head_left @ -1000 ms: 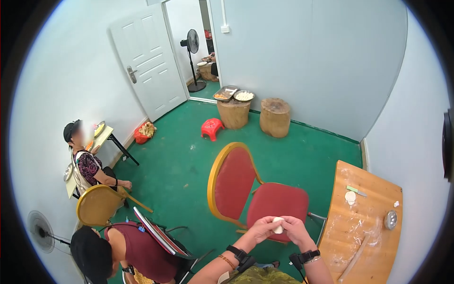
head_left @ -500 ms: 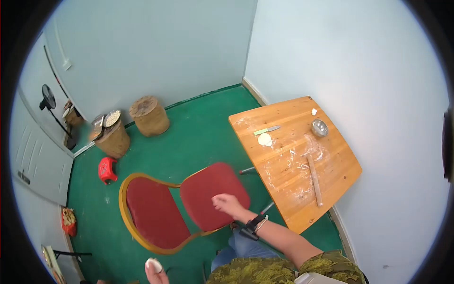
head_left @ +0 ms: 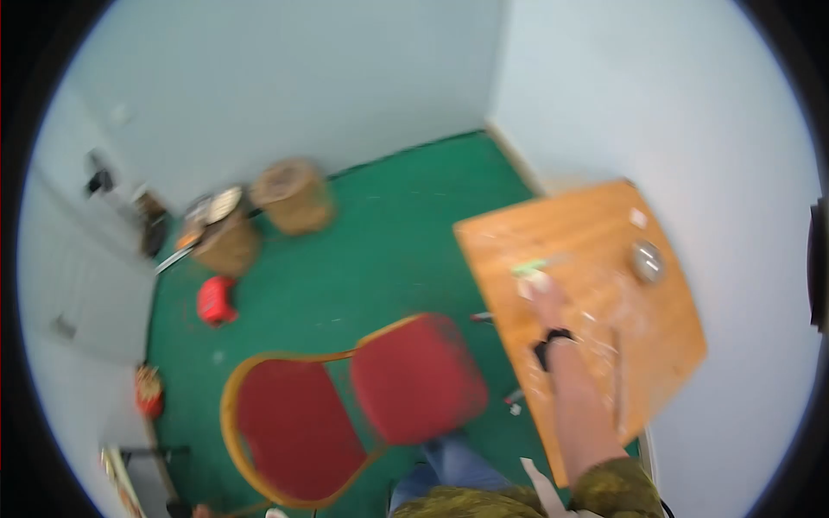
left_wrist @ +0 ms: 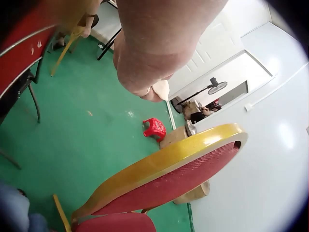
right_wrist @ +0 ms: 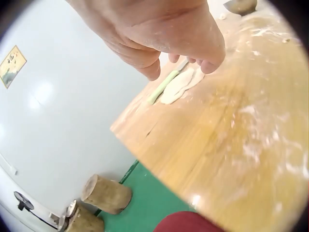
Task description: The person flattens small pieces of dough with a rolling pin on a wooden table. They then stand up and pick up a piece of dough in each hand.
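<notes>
My left hand (left_wrist: 149, 53), at the top of the left wrist view, holds a small white dumpling (left_wrist: 161, 90) that sticks out past its fingers. In the head view that hand is almost wholly below the bottom edge. My right hand (right_wrist: 169, 34) reaches over the wooden table (head_left: 509, 231), thumb and fingers apart. Right under its fingertips lie flat, overlapping dough wrappers (right_wrist: 179, 88). A knife with a green handle (right_wrist: 163, 87) lies alongside them, its blade partly behind the fingers. The head view blurs this hand.
A rolling pin (head_left: 618, 380) and a metal bowl (head_left: 648, 262) stand on the floury table. A red chair (head_left: 419, 375) is in front of me. Farther off are a red stool (head_left: 216, 302) and two wooden stumps (head_left: 294, 198), one bearing trays.
Both hands were together at the dumpling. They have parted: the left went down and left with it, while the right crossed to the wrappers. The head view has turned right toward the table.
</notes>
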Tool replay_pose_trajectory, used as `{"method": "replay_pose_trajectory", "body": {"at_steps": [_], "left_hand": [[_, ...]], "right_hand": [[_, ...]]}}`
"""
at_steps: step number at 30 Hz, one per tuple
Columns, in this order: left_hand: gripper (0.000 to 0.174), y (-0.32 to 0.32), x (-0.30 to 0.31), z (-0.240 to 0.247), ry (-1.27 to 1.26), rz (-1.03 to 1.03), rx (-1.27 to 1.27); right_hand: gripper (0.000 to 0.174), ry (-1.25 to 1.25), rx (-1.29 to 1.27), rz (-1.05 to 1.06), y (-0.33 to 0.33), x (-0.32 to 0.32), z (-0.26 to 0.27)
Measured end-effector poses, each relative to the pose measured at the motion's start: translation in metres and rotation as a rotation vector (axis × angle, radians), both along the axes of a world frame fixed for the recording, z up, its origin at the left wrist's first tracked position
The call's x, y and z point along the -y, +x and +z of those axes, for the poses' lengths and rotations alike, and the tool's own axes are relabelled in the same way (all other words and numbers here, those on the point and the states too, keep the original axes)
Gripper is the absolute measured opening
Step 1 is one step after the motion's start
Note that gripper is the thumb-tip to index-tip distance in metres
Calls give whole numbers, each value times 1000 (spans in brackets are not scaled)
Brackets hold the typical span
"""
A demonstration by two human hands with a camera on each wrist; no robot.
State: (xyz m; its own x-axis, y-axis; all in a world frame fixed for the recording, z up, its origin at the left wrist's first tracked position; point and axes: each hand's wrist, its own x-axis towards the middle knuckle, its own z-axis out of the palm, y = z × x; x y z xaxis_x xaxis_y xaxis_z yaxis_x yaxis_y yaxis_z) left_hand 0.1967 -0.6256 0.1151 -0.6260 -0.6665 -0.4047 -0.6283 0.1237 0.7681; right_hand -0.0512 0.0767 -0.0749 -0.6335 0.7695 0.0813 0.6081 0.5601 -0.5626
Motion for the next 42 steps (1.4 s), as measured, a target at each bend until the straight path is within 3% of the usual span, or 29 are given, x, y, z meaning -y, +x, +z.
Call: {"method": "replay_pose_trajectory", "body": {"at_steps": [2, 4, 5, 6, 8, 11, 15, 18, 19, 24, 26, 29, 32, 33, 35, 39, 42], "left_hand": [[48, 8, 19, -19, -60, -237, 121], [41, 36, 27, -77, -261, -145, -378], [50, 38, 17, -54, -457, -207, -137], [38, 23, -3, -34, -344, -160, -224], [31, 12, 18, -60, 614, 649, -587], [26, 19, 31, -83, 565, 811, -574], [25, 33, 25, -83, 579, 861, -587], [22, 56, 26, -98, 479, 573, -580], [21, 38, 16, -79, 586, 795, -619], [27, 39, 21, -73, 609, 737, -614], [27, 43, 27, -78, 632, 769, -609], [25, 40, 48, -93, 677, 893, -583], [24, 32, 77, -109, 675, 911, -522], [23, 31, 84, -112, 675, 887, -498], [23, 35, 100, -119, 672, 737, -448], [22, 25, 113, -124, 679, 737, -432], [21, 5, 104, -115, 660, 874, -411]], "right_hand": [[44, -152, 28, 73, -9, -11, 3], [43, -128, 40, 150, -19, -8, 21], [46, -267, 0, 190, -21, -1, 32], [50, -254, 62, 208, -23, -9, 28], [58, 75, 52, 162, -24, -12, 15], [63, -78, 160, 18, -28, -21, 8], [69, -186, 369, 37, -36, -35, 17], [71, -157, 333, 62, -38, -59, -22], [71, -168, 318, 48, -40, -59, -25], [70, -254, 196, 43, -35, -35, -1], [65, -242, 239, 44, -41, -47, -15], [60, -99, 173, 60, -40, -97, -94], [56, -194, 297, 49, -42, -69, -53], [48, -216, 99, 61, -33, -61, -54], [50, -144, 13, 48, -30, -53, -53], [51, -189, -61, 77, -26, -59, -55], [46, -222, 78, 86, -27, -61, -47]]}}
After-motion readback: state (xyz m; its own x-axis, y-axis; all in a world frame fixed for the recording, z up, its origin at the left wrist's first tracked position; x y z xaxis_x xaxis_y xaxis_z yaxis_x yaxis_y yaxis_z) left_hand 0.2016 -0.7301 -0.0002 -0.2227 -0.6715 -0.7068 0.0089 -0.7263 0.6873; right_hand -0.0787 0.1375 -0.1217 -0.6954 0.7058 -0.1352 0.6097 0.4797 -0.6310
